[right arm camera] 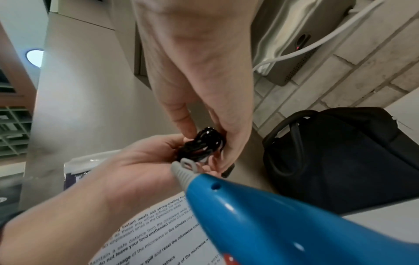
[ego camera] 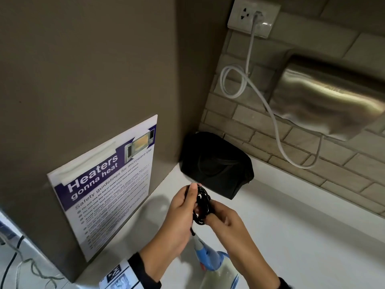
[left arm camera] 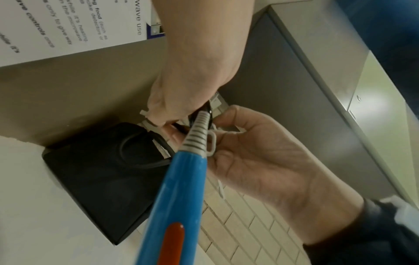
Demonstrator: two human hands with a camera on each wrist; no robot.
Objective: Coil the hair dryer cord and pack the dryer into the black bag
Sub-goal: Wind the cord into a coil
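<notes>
Both hands hold a small coil of black cord (ego camera: 201,205) above the white counter (ego camera: 291,236). My left hand (ego camera: 192,197) grips the coil from the left with its thumb up over the top. My right hand (ego camera: 210,215) pinches it from the right. The blue and white hair dryer (ego camera: 210,261) hangs below the hands by its cord. In the right wrist view the coil (right arm camera: 204,143) sits between the fingers, above the dryer's blue handle (right arm camera: 272,224). The black bag (ego camera: 216,163) stands in the corner just behind the hands; its opening cannot be seen.
A microwave safety poster (ego camera: 108,184) hangs on the brown panel at left. A white cable (ego camera: 250,80) runs from the wall socket (ego camera: 253,17) down the brick tiles to a steel wall-mounted unit (ego camera: 333,97) at right.
</notes>
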